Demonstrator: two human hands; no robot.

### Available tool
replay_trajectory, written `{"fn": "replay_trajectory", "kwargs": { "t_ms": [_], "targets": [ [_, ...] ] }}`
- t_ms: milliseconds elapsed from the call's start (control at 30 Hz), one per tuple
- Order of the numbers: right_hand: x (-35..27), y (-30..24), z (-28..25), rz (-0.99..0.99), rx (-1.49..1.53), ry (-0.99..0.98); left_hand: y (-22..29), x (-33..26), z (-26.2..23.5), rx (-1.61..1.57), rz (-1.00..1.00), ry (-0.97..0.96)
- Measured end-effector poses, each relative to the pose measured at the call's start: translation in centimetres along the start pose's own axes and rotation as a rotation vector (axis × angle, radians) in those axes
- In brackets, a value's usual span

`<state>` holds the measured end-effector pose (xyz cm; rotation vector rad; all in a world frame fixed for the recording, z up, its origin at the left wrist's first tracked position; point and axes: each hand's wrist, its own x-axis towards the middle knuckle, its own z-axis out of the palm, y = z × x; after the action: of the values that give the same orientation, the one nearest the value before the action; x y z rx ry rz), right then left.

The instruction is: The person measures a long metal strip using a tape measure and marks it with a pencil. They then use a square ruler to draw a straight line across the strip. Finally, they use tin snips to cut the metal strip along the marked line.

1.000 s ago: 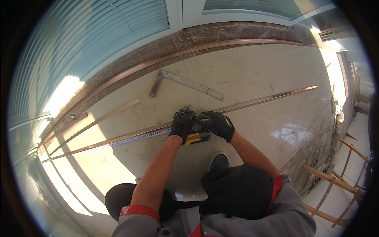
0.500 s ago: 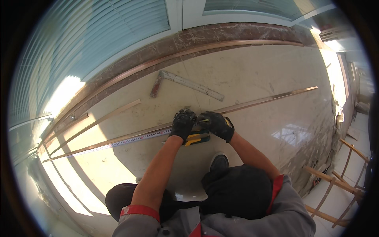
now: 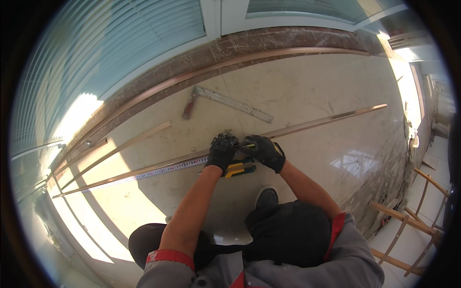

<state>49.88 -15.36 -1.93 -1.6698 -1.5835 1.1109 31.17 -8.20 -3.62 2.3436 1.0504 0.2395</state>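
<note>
Both my hands wear black gloves and meet over a long thin metal strip [image 3: 326, 121] lying on the pale stone floor. My left hand [image 3: 221, 151] presses down on the strip where a white tape measure blade [image 3: 158, 170] runs along it to the left. My right hand [image 3: 264, 151] grips a small pencil-like marker at the strip; its tip is hidden between the gloves. The yellow tape measure case [image 3: 236, 169] lies on the floor just below my hands.
A metal carpenter's square [image 3: 225, 101] lies farther out on the floor. A shorter metal strip [image 3: 120, 149] lies at the left. A brown marble border [image 3: 269, 41] and louvred windows stand beyond. Wooden frame pieces [image 3: 408, 225] are at the right. My shoe [image 3: 267, 197] rests below my hands.
</note>
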Motion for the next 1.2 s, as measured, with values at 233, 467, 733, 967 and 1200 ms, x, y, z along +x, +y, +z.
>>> {"fn": "replay_trajectory", "kwargs": {
  "t_ms": [233,467,733,967,1200],
  "targets": [
    [0.4,-2.4,-1.1,0.035,-0.017,-0.094,-0.4,-0.2,0.2,-0.015,-0.016,-0.005],
    [0.0,-1.8,-0.8,-0.085,-0.057,-0.022,-0.4,-0.1,0.2,-0.015,-0.009,-0.007],
    [0.0,-2.1,-0.8,0.003,0.071,0.003,-0.6,-0.1,0.6,-0.015,-0.003,0.008],
    [-0.7,-3.5,-2.8,0.062,0.300,0.145,-0.9,-0.2,0.4,-0.006,-0.011,-0.031],
    [-3.3,-1.3,-0.6,-0.195,-0.819,0.240,-0.8,0.1,-0.2,-0.046,-0.028,-0.105]
  ]
}}
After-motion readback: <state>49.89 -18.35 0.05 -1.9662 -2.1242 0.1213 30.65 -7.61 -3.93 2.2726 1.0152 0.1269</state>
